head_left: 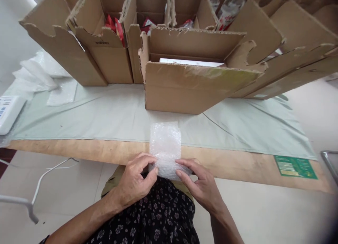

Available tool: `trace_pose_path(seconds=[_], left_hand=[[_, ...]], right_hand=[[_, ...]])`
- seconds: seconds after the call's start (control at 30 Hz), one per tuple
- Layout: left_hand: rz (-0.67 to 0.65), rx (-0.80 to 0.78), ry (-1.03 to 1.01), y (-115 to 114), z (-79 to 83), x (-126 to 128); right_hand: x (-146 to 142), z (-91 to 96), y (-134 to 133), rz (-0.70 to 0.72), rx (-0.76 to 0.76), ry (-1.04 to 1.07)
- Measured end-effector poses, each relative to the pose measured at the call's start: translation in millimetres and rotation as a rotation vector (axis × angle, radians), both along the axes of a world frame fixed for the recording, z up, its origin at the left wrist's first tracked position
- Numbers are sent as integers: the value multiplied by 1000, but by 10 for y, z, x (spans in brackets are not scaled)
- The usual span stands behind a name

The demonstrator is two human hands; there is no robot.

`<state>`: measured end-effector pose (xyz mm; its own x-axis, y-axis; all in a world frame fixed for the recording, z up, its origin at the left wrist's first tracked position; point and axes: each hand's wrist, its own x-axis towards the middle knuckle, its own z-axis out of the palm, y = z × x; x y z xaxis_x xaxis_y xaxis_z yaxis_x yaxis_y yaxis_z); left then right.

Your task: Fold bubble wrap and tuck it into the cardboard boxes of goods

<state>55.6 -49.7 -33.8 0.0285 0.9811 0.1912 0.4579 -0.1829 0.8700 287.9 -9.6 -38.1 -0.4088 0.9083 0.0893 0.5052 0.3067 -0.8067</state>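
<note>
Over a floral-print lap [158, 216], left hand [134, 179] and right hand [199, 182] pinch the near end of a bubble wrap sheet [165, 145].

Fingertips close on the wrap at the table edge [79, 150]; its far end lies flat beyond the grip, short of a cardboard box [190, 91]. Seemingly mid-fold — a further fold calls for an even hold on both corners. Anything inside the wrap is hidden.

Clear bubble wrap piece [166, 145], flat over wooden table edge, near end pinched, slightly curled
</note>
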Motion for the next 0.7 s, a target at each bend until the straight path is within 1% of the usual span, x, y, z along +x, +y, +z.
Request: trace_pose_path(seconds=[0.2,0.23,0.3,0.37,0.47,0.5,0.57,0.63,0.7], left_hand=[[133,130,218,9,-102,94],[141,139,244,-1,-116,97],[105,153,284,-21,-127,81],[22,153,326,-37,-116,42],[-93,122,382,-42,-86,-28],[-117,112,392,-40,-81,-47],[-144,106,403,-35,-79,-72],[-130,120,384,-31,-81,-81],[-92,139,316,-21,-71,-84]], right_hand=[[-166,-50,122,-59,7,-134],[-197,-58,136,-58,10,-156],[-229,-65,139,-52,50,-179],[-210,-50,102,-65,160,-169],[-117,21,-3,-83,427,-162],[-88,51,-37,-45,497,-182],[-60,104,-81,104,557,-252],[-78,135,-78,230,549,-302],[-117,143,-32,257,509,-268]])
